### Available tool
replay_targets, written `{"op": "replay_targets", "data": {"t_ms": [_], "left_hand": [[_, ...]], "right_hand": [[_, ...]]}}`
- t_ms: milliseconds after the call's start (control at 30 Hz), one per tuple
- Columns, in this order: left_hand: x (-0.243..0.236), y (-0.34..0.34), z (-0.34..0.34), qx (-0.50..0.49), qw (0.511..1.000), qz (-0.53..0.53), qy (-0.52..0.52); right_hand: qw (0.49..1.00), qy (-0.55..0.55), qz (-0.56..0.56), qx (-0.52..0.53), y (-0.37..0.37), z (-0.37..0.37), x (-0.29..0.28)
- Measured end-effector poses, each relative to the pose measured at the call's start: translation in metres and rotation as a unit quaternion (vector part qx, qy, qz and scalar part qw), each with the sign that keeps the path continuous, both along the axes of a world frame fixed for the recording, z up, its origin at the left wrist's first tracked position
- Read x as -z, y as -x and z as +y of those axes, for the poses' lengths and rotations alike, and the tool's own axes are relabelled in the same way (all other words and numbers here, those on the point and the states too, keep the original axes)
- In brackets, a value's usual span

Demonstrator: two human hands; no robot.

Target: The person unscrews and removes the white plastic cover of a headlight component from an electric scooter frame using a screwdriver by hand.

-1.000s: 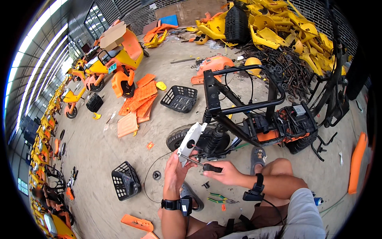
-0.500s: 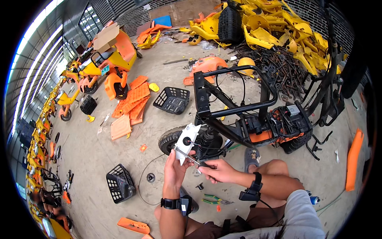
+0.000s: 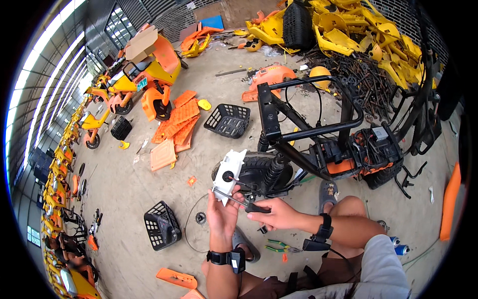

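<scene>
A white plastic housing (image 3: 232, 167) with a dark round opening and wire is gripped at its lower end by my left hand (image 3: 223, 214). My right hand (image 3: 273, 215) grips the black handle of a screwdriver (image 3: 259, 208); its shaft reaches up-left to the housing's lower edge beside my left thumb. Behind the housing are the rear tyre (image 3: 254, 162) and black shock absorber (image 3: 276, 174) of a stripped scooter frame (image 3: 313, 135). Green-handled pliers (image 3: 276, 244) lie on the floor below my hands.
Black crates (image 3: 226, 119) (image 3: 161, 225), orange panels (image 3: 177, 124), spray cans (image 3: 401, 249) and a small gear (image 3: 200, 218) lie around. Yellow panels (image 3: 338, 37) and rusty metal parts (image 3: 366, 84) are heaped behind. Scooters (image 3: 159, 65) stand along the left.
The white housing has moved left with my left hand, staying angled upward. The screwdriver shaft remains at its lower edge. The view has shifted slightly.
</scene>
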State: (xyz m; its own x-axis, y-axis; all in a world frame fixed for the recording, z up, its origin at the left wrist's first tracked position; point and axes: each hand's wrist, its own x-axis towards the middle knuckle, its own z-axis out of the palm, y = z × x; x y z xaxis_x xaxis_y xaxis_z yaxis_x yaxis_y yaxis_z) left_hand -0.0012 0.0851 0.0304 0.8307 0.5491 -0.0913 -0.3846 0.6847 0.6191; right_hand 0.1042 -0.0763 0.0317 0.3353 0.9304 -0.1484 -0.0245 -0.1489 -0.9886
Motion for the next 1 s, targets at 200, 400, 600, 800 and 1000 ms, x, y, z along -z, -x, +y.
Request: {"op": "replay_targets", "data": {"t_ms": [200,400,600,800,1000], "left_hand": [[0.001,0.006,0.003,-0.056,0.998,0.007,-0.001],[0.009,0.013,0.015,-0.06,0.995,-0.073,0.031],[0.014,0.021,0.038,-0.063,0.987,-0.142,0.038],[0.008,0.002,0.017,-0.069,0.994,-0.065,0.052],[0.006,-0.008,0.01,-0.075,0.995,-0.029,0.051]], "right_hand": [[0.958,-0.178,-0.219,0.058,0.001,0.013,0.01],[0.954,-0.089,-0.286,0.028,-0.001,0.003,0.014],[0.96,-0.02,-0.28,0.005,0.0,-0.007,0.014],[0.964,-0.058,-0.255,0.047,-0.004,-0.015,0.022],[0.966,-0.028,-0.25,0.053,-0.009,-0.022,0.013]]}}
